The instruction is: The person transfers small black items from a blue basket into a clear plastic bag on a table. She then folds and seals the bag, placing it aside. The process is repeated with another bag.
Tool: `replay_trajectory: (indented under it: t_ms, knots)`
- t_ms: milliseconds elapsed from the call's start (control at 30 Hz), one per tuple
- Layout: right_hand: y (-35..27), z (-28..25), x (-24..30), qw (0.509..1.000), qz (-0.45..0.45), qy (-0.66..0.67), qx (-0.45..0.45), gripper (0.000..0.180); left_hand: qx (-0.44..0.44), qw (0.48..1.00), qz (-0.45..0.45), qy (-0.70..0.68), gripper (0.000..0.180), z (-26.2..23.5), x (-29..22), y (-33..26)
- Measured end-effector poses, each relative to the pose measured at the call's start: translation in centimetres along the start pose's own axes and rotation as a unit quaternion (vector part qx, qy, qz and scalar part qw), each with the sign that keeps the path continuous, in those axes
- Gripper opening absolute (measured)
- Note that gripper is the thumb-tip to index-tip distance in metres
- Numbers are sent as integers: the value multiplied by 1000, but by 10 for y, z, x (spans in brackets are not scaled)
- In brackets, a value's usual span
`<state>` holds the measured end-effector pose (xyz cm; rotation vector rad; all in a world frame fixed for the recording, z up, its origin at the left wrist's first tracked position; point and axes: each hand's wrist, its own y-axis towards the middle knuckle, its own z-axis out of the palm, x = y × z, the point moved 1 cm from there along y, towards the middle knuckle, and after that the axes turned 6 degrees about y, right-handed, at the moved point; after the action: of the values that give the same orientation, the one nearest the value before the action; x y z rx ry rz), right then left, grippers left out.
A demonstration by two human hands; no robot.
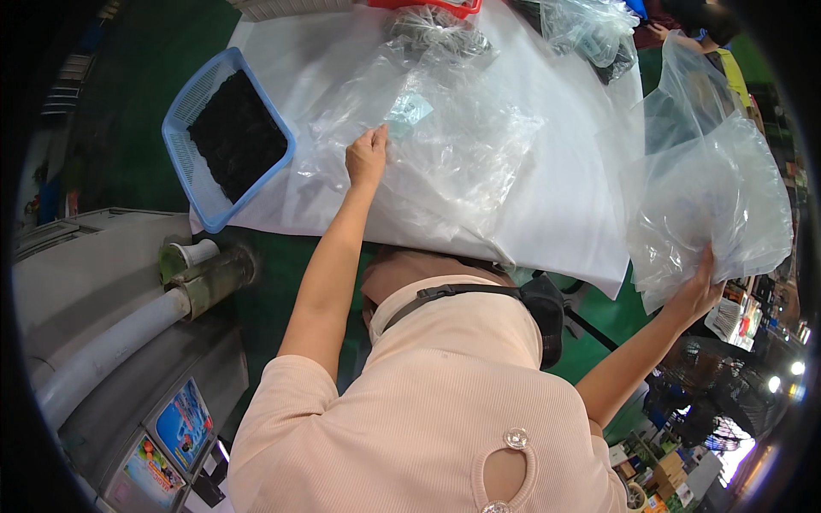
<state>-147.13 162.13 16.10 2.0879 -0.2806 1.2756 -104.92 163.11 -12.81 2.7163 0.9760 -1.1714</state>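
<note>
A large clear plastic bag [470, 162] lies spread over the white-covered table, with a small pale green slip [409, 113] on or inside it. My left hand [368, 156] is closed, its fingers pinching the bag just below the slip. Off the table's right side, my right hand [697, 295] grips a bunch of clear plastic bags [714, 205] from beneath. Those bags hang loose and fan upward, hiding part of the fingers. To the left of my left hand sits a blue plastic basket [175, 154], and dark black material [238, 137] fills much of it.
At the table's far edge stands a red container [457, 7] beside a bunched clear bag [436, 32]. More filled bags [594, 34] lie at the far right, near another person's arm [705, 41]. A black fan [718, 376] is at lower right; a grey machine with pipes [120, 350] stands left.
</note>
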Motion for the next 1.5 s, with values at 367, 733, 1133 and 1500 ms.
replay_trajectory:
  t_ms: [367, 733, 1133, 1500]
  knots:
    - [-5, 43, -23, 960, -201, -193, 26, 42, 244, 828, -42, -504, 33, 31, -87, -66]
    - [-144, 158, -76, 862, -89, -126, 482, 60, 290, 737, -203, -576, 45, 28, -118, -102]
    - [-32, 102, -74, 967, 48, -47, 244, 34, -36, 979, 165, 115, 41, -34, 19, -19]
    - [-88, 146, -25, 920, 187, 123, 322, 46, 141, 901, 336, -234, 43, 23, -208, -144]
